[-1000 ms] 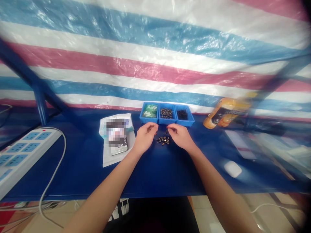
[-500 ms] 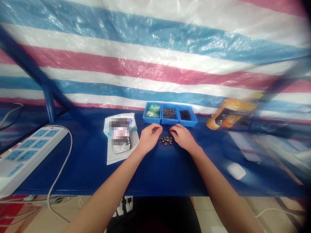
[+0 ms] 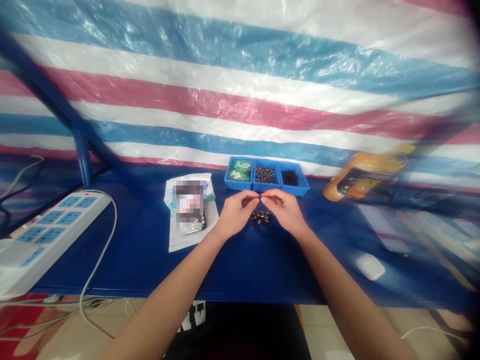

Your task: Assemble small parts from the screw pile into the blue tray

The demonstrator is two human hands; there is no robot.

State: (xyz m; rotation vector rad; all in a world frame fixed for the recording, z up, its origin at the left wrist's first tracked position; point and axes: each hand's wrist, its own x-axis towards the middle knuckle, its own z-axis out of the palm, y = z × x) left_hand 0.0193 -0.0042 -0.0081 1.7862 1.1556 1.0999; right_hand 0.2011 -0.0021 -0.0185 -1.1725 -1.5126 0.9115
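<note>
Small cluster of dark, brass-tipped metal parts (image 3: pixel 259 217), loose on the blue-painted surface (image 3: pixel 131 260), just below the left hand (image 3: pixel 236 215) and right hand (image 3: pixel 285 211). Their fingertips (image 3: pixel 263 199) nearly touch above it; each grip is pinched, though whether it holds a piece cannot be told. Just behind sits a blue plastic three-compartment tray (image 3: pixel 240 188) — green packets (image 3: pixel 239 170), dark round parts (image 3: pixel 264 174), finer black pieces (image 3: pixel 289 177). So far the cluster lies outside the tray, and all three compartments hold parts.

A makeshift small-parts workshop: a blue bench (image 3: pixel 131 250) holds a three-compartment blue parts tray (image 3: pixel 240 184) and a power strip (image 3: pixel 56 235), backed by striped plastic tarpaulin (image 3: pixel 240 85).
</note>
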